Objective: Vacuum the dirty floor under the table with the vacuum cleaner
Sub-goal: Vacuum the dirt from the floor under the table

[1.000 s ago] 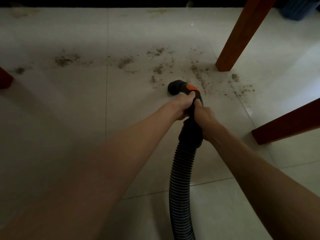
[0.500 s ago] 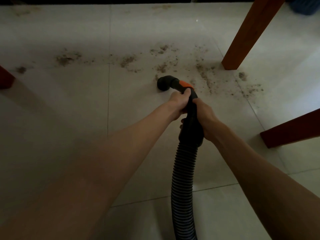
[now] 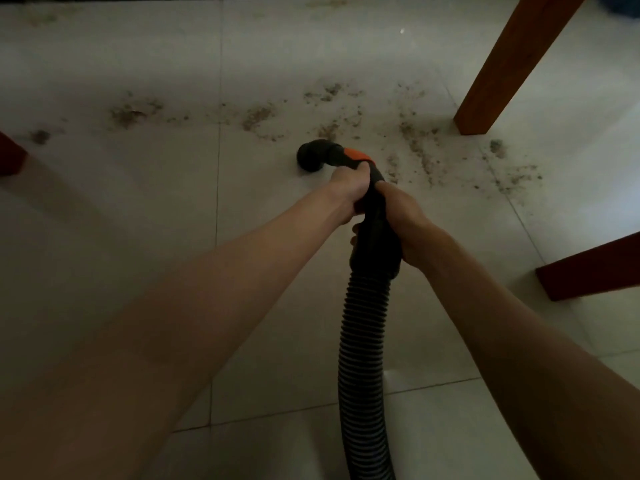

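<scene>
Both hands, left hand ahead of right hand, grip a black vacuum hose, its nozzle on pale tiled floor near scattered dirt beside a wooden table leg.

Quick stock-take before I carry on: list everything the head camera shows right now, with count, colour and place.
vacuum nozzle: one, black, with an orange patch behind it, mouth at the floor just short of the dirt band, centre of view.
vacuum hose: one, black, ribbed, runs from the handle down to the bottom edge.
dirt patches: many, brown-grey, in a band across the floor from far left to right of the nozzle.
floor tiles: several, pale, with thin joints.
wooden legs: three in view, reddish-brown; upper right, right edge, left edge.
blue thing: one, top right corner, mostly cut off.
left hand: grips the handle near the orange patch.
right hand: grips the handle just behind the left.
</scene>
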`<state>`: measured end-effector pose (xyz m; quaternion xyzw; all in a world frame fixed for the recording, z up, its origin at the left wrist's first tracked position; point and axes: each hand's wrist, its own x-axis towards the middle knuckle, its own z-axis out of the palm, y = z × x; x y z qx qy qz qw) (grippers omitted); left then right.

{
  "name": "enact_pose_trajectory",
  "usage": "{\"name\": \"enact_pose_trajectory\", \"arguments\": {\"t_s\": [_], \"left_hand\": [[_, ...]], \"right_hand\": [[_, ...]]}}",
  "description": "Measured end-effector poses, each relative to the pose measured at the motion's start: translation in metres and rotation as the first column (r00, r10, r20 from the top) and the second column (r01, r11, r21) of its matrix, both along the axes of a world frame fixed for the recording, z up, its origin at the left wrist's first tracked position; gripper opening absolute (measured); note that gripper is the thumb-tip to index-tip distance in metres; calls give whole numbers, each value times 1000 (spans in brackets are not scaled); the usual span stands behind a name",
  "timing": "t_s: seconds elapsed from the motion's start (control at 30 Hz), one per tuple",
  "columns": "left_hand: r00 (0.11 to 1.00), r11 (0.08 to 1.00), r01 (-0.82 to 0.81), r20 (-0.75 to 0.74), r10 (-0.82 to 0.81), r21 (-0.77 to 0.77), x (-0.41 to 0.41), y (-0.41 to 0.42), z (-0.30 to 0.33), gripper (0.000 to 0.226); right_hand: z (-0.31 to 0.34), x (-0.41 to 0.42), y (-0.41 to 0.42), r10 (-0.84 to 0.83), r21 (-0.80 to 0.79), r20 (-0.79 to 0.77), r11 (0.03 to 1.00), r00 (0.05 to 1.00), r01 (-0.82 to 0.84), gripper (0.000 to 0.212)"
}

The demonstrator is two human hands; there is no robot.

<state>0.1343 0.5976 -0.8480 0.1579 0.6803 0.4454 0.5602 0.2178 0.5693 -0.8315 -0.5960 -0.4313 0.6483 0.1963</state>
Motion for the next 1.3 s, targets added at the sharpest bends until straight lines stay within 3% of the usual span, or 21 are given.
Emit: {"name": "enact_pose_trajectory", "arguments": {"t_s": [0.3, 0.43, 0.6, 0.87, 1.03, 1.3], "left_hand": [[994, 997, 68, 84, -70, 27, 1, 16, 4, 51], [996, 997, 58, 71, -61, 45, 0, 24, 1, 45], [998, 999, -11, -55, 14, 41, -8, 28, -10, 42], [991, 997, 43, -126, -34, 65, -14, 45, 1, 45], [998, 998, 36, -48, -33, 59, -16, 50, 2, 46], [997, 995, -73, -14, 74, 74, -46, 35, -3, 39]], "right_hand": [[-8, -15, 19, -108, 186, 261, 981, 959, 60, 42], [-13, -12, 24, -101, 143, 177, 987, 979, 76, 42], [-13, -8, 28, -22, 15, -52, 1000, 998, 23, 37], [-16, -33, 50, -88, 159, 156, 985, 984, 63, 45], [-20, -33, 58, -69, 224, 231, 975, 971, 16, 46], [-15, -48, 48, 59, 123, 69, 990, 996, -67, 38]]}}
